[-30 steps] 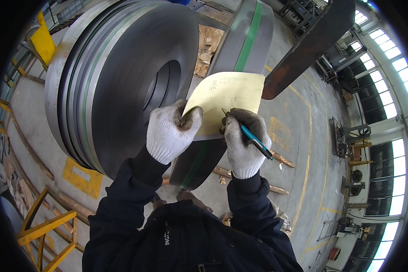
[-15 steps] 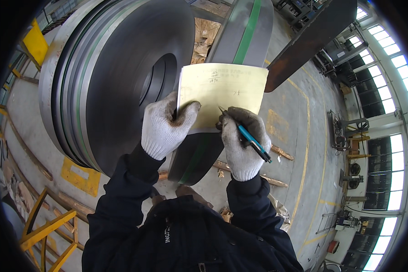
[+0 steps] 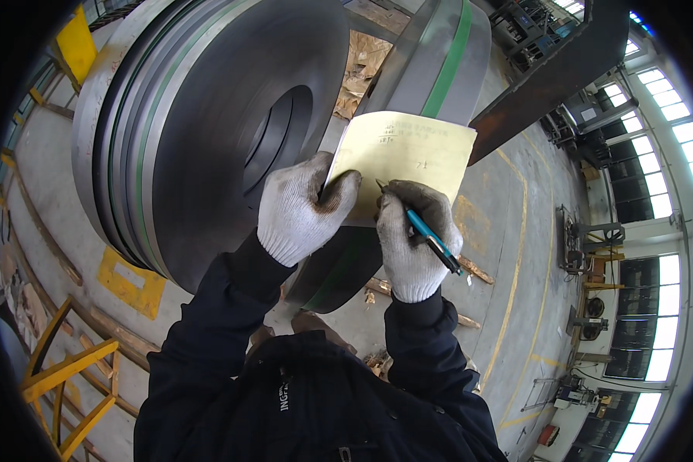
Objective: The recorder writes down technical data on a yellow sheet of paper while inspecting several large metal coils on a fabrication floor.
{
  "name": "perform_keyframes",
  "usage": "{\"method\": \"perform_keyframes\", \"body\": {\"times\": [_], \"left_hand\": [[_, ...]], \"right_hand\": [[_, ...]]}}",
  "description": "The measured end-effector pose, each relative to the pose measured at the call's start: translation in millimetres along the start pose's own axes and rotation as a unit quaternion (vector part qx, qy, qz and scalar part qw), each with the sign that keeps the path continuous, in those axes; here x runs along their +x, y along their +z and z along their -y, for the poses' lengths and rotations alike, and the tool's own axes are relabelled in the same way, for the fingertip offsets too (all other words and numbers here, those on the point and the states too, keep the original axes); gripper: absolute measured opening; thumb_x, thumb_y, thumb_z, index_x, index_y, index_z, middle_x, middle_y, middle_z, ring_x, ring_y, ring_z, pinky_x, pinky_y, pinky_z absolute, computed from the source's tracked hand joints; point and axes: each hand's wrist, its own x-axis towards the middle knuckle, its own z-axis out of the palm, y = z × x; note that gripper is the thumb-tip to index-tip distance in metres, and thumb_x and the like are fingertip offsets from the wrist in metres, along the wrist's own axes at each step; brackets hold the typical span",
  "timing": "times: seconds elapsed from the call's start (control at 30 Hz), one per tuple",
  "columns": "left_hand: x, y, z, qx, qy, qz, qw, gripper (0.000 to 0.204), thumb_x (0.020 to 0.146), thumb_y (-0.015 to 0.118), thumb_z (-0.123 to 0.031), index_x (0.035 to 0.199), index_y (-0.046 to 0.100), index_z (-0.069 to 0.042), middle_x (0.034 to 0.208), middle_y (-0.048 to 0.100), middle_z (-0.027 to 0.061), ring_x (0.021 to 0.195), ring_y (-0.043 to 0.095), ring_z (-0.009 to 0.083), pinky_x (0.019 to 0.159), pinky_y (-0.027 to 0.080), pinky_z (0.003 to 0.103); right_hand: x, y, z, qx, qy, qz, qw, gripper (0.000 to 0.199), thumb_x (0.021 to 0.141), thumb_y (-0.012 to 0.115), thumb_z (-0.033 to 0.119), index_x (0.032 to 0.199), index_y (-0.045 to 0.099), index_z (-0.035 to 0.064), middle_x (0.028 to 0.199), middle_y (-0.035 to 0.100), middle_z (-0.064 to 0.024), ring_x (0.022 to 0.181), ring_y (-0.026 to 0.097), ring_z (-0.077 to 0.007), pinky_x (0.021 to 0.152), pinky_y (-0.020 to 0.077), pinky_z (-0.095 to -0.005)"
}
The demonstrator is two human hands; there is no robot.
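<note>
My left hand (image 3: 304,204), in a soiled white knit glove, grips the left edge of a pale yellow notepad (image 3: 408,150), its thumb lying on the page. A few handwritten marks show on the sheet. In my right hand (image 3: 416,239), also gloved, is a teal and black pen (image 3: 431,237). Its tip touches or hovers just over the lower part of the page; which of the two I cannot tell. Behind the pad stand a large dark steel coil (image 3: 231,123) and a narrower coil with a green strap (image 3: 446,58).
Wooden beams (image 3: 46,215) lie on the grey floor at the left, near a yellow metal frame (image 3: 77,369). A dark steel beam (image 3: 547,85) rises at the upper right. Machines (image 3: 585,231) line the windowed wall. Brown paper (image 3: 359,65) lies between the coils.
The notepad and my left hand have shifted right in view, and the pad tilts slightly more. My right hand stays nearly in place with the pen. The coils also sit farther right in view.
</note>
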Motion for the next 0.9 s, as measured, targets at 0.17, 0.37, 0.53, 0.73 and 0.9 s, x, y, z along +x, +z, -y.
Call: {"method": "perform_keyframes", "body": {"times": [0.17, 0.37, 0.53, 0.73, 0.9], "left_hand": [[0, -5, -2, 0.028, -0.005, 0.028, 0.999, 0.015, 0.093, 0.078, -0.009, 0.101, 0.075, 0.004, 0.079, 0.073, 0.0178, 0.064, 0.073, 0.0258, 0.062, 0.055, 0.034], [3, -4, 0, 0.008, 0.004, 0.015, 1.0, 0.014, 0.091, 0.079, -0.01, 0.094, 0.073, 0.002, 0.08, 0.072, 0.0184, 0.065, 0.074, 0.03, 0.06, 0.056, 0.035], [4, -4, 0, 0.021, 0.013, 0.026, 0.999, 0.014, 0.091, 0.08, -0.008, 0.098, 0.075, 0.003, 0.082, 0.073, 0.0176, 0.066, 0.074, 0.0293, 0.062, 0.056, 0.035], [2, -1, 3, 0.021, 0.007, 0.022, 1.0, 0.014, 0.092, 0.079, -0.008, 0.101, 0.076, 0.003, 0.082, 0.075, 0.0173, 0.068, 0.076, 0.0277, 0.063, 0.057, 0.034], [1, 1, 4, 0.005, -0.006, 0.015, 1.0, 0.017, 0.092, 0.08, -0.012, 0.099, 0.075, 0.002, 0.083, 0.074, 0.0184, 0.07, 0.076, 0.0308, 0.063, 0.058, 0.035]], "right_hand": [[1, -1, 4, -0.02, -0.01, 0.012, 1.0, 0.017, 0.093, 0.082, 0.006, 0.109, 0.075, 0.002, 0.085, 0.077, -0.0099, 0.066, 0.068, -0.0106, 0.063, 0.0551, -0.0266], [3, 1, 8, -0.038, -0.018, 0.01, 0.999, 0.015, 0.093, 0.082, 0.005, 0.106, 0.076, 0.0016, 0.085, 0.077, -0.0085, 0.066, 0.067, -0.0093, 0.063, 0.0547, -0.0259], [3, 1, 10, -0.046, -0.004, 0.011, 0.999, 0.015, 0.093, 0.082, 0.004, 0.107, 0.076, 0.0012, 0.084, 0.077, -0.0085, 0.066, 0.067, -0.0092, 0.063, 0.0544, -0.0256], [2, 0, 12, -0.045, 0.003, 0.012, 0.999, 0.015, 0.093, 0.082, 0.003, 0.106, 0.076, 0.0007, 0.084, 0.077, -0.0086, 0.066, 0.066, -0.0087, 0.063, 0.0544, -0.0253], [4, 2, 15, -0.046, -0.009, 0.017, 0.999, 0.015, 0.092, 0.081, 0.003, 0.106, 0.076, 0.0003, 0.083, 0.076, -0.0089, 0.066, 0.066, -0.0092, 0.063, 0.0542, -0.0255]]}}
